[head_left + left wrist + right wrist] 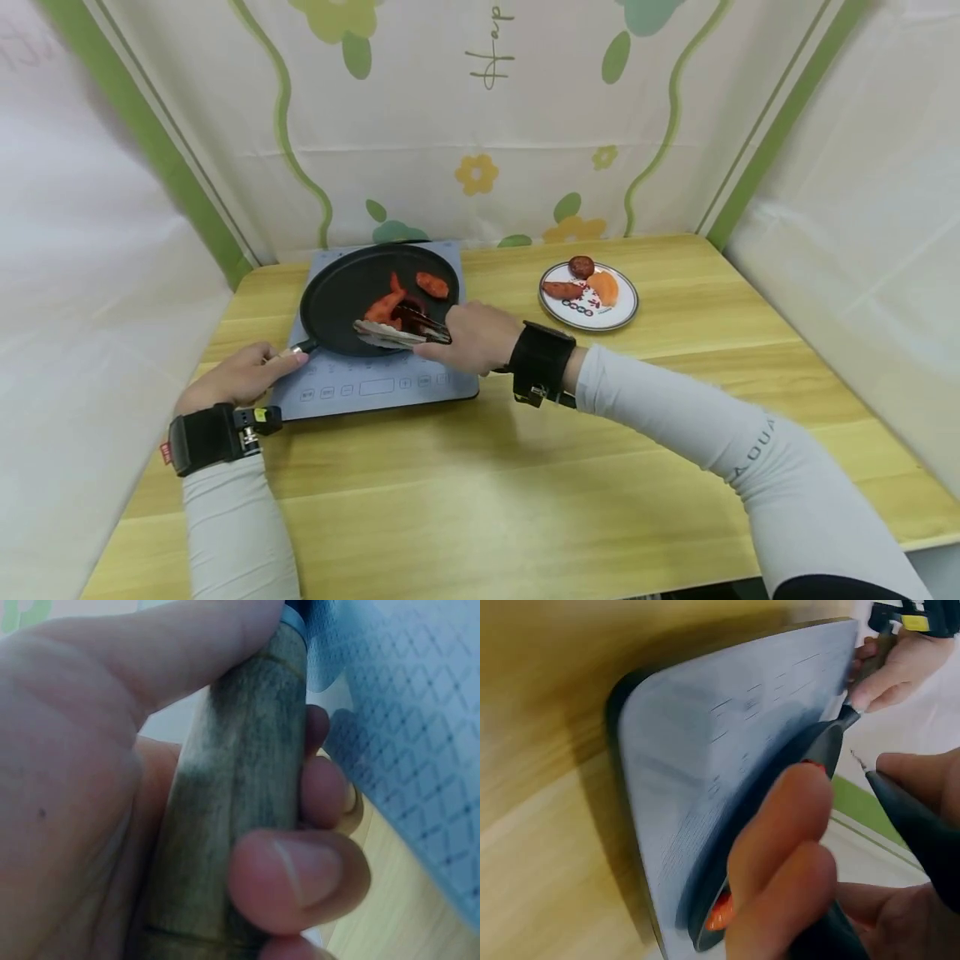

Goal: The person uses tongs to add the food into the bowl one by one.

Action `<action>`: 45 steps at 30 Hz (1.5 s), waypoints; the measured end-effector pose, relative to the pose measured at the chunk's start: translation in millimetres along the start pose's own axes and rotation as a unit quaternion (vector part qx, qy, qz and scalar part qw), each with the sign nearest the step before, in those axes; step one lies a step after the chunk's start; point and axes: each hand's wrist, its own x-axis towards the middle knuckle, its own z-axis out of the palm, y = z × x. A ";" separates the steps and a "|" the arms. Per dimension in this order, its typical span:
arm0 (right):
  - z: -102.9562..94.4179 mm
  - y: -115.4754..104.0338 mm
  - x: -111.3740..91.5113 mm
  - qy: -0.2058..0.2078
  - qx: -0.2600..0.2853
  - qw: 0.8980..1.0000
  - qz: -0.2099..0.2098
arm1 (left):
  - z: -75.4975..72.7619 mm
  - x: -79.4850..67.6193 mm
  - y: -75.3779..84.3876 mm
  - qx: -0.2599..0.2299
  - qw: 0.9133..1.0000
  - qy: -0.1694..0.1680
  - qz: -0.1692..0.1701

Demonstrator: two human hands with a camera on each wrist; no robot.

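Observation:
My left hand [243, 375] grips the frying pan's wooden handle [232, 772], fingers wrapped round it in the left wrist view. The black pan [337, 300] sits on a flat grey induction cooktop [382, 387]. Over the pan's near right side, my right hand [480, 337] holds a pair of tongs [390, 335] with dark handles and pale metal ends. The tongs overlap a reddish-orange piece of food [385, 308], shaped like a chicken wing; whether they pinch it I cannot tell. A smaller reddish piece [432, 285] lies near the pan's right rim.
To the right of the cooktop, a white plate [588, 318] with a dark rim bears a round brown piece [581, 267], a reddish-brown piece [562, 290] and an orange piece [603, 288]. White printed curtains [525, 117] enclose the wooden table [450, 500] at the back and sides.

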 end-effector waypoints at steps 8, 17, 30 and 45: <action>18.3 20.1 -7.5 0.135 -0.121 0.983 -0.041 | 1.0 -2.0 -1.0 -0.001 1.000 0.009 0.012; 31.4 47.8 -22.8 0.242 -0.176 0.954 -0.024 | -0.6 -2.4 -1.0 0.006 1.000 0.018 0.006; 15.5 96.6 -55.7 0.234 -0.160 0.958 0.038 | -0.5 0.4 -4.6 0.002 0.999 0.022 0.023; -30.7 153.2 -87.2 0.243 -0.086 0.955 0.145 | -0.6 -2.0 -1.6 0.014 1.000 0.021 0.009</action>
